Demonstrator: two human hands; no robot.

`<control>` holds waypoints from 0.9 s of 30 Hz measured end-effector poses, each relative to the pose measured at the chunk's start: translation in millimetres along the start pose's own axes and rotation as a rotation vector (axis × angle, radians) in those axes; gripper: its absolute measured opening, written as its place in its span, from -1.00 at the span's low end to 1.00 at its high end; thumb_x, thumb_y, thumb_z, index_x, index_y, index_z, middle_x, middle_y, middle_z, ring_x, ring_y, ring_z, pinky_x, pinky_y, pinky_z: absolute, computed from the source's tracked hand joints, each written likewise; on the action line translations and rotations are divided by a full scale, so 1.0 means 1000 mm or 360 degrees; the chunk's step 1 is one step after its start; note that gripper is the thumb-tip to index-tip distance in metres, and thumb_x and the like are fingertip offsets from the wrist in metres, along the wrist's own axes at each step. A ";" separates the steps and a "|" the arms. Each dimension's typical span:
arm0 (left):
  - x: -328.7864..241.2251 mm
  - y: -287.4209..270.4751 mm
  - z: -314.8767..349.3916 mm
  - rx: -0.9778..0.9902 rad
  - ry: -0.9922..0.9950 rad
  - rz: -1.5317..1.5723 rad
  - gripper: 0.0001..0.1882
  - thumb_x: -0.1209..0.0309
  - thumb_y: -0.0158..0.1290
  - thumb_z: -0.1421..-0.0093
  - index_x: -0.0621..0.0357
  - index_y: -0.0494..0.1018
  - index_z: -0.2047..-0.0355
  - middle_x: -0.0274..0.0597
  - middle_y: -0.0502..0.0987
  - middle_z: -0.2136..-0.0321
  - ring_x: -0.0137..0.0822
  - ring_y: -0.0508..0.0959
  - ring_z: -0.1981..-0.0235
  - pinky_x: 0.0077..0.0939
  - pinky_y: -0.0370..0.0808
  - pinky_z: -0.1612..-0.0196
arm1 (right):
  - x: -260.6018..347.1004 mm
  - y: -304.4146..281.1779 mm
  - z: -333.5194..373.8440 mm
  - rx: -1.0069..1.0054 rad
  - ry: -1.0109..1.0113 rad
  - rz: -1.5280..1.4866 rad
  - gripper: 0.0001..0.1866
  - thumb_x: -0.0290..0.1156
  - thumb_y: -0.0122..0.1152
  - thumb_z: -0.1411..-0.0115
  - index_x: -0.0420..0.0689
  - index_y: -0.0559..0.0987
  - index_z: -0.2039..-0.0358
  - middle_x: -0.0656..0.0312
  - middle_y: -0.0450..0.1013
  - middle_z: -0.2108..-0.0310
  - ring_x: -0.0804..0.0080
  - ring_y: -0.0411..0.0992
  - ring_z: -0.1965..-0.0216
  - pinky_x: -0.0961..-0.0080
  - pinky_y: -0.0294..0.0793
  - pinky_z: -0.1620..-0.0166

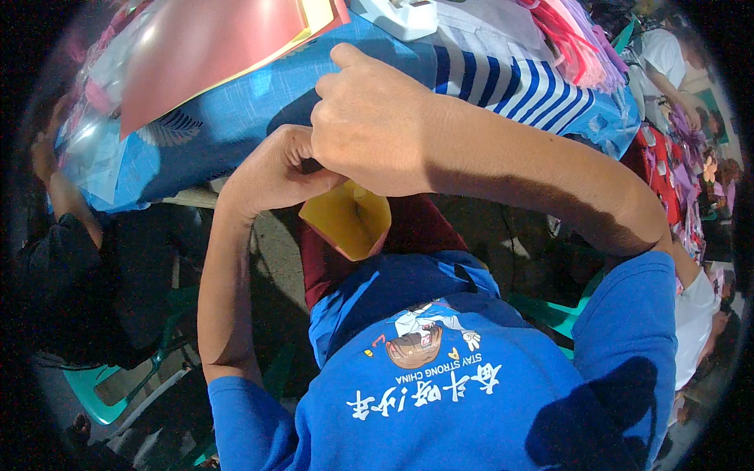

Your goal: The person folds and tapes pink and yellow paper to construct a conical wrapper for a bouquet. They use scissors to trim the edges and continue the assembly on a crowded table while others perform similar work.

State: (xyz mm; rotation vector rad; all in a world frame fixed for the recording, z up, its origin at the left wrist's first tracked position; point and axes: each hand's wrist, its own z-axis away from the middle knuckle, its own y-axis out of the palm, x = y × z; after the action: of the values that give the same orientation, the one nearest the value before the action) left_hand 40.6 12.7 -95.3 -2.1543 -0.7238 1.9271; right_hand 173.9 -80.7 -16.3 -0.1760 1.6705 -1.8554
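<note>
A piece of paper [348,222], yellow inside with a reddish edge, is bent into an open, cone-like shape and hangs below my hands above my lap. My left hand [284,171] is closed at its upper part, thumb and fingers pinched together. My right hand [369,118] is curled against the left one and closed over the top of the same paper, covering its upper end. The two hands touch, and the fingertips are mostly hidden behind them. Beyond the hands, larger red and yellow paper sheets [224,59] lie on the table.
A blue tablecloth [181,169] covers the table. A white tape dispenser [404,17] stands at the back, beside blue-and-white striped cloth [510,86] and pink and purple strands [577,47]. A person in dark clothes [94,275] is at left; green chairs [561,314] flank me.
</note>
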 end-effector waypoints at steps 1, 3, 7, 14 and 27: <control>0.002 0.000 0.000 0.0008 -0.0017 0.0036 -0.85 0.57 0.08 0.07 0.30 0.51 0.42 -0.15 0.57 0.47 -0.43 0.53 0.41 -0.53 0.44 0.28 | 0.000 0.001 0.000 -0.0016 0.0003 -0.0002 -0.89 -0.33 0.15 0.06 -0.05 0.59 0.55 0.25 0.49 0.54 0.43 0.40 0.34 0.37 0.20 0.20; 0.005 0.000 0.000 0.0029 -0.0055 0.0084 -0.85 0.56 0.08 0.08 0.30 0.51 0.43 -0.16 0.57 0.47 -0.44 0.53 0.41 -0.54 0.44 0.28 | 0.001 0.005 0.000 -0.0049 0.0009 -0.0006 -0.88 -0.33 0.15 0.06 -0.05 0.59 0.54 0.25 0.49 0.53 0.43 0.40 0.33 0.37 0.20 0.20; 0.004 0.000 -0.002 0.0089 -0.0114 0.0118 -0.83 0.55 0.07 0.10 0.29 0.50 0.43 -0.17 0.57 0.46 -0.45 0.53 0.40 -0.55 0.44 0.27 | 0.000 0.005 0.001 -0.0022 0.0033 -0.0024 -0.87 -0.31 0.16 0.06 -0.05 0.60 0.53 0.26 0.49 0.52 0.43 0.40 0.32 0.37 0.20 0.19; -0.008 0.010 -0.005 0.0034 0.0017 0.0007 -0.83 0.58 0.12 0.15 0.27 0.51 0.45 -0.16 0.58 0.46 -0.40 0.55 0.41 -0.53 0.45 0.29 | 0.000 0.006 0.002 0.0009 0.0033 -0.0004 -0.87 -0.28 0.17 0.04 -0.03 0.60 0.52 0.27 0.49 0.51 0.45 0.39 0.32 0.39 0.20 0.18; -0.010 0.019 -0.005 -0.0157 -0.0073 -0.0274 -0.84 0.59 0.13 0.18 0.29 0.48 0.49 -0.07 0.55 0.53 -0.33 0.55 0.50 -0.51 0.43 0.40 | -0.002 0.010 0.005 -0.0141 0.0114 0.0022 -0.89 -0.26 0.17 0.06 0.03 0.60 0.54 0.30 0.49 0.50 0.45 0.42 0.31 0.39 0.21 0.17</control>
State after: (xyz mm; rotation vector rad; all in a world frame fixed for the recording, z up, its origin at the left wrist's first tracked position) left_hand 49.6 -7.1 -93.9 -2.0319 -0.9970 1.8943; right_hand 181.5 -83.6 -24.1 -0.1360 1.8001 -1.7978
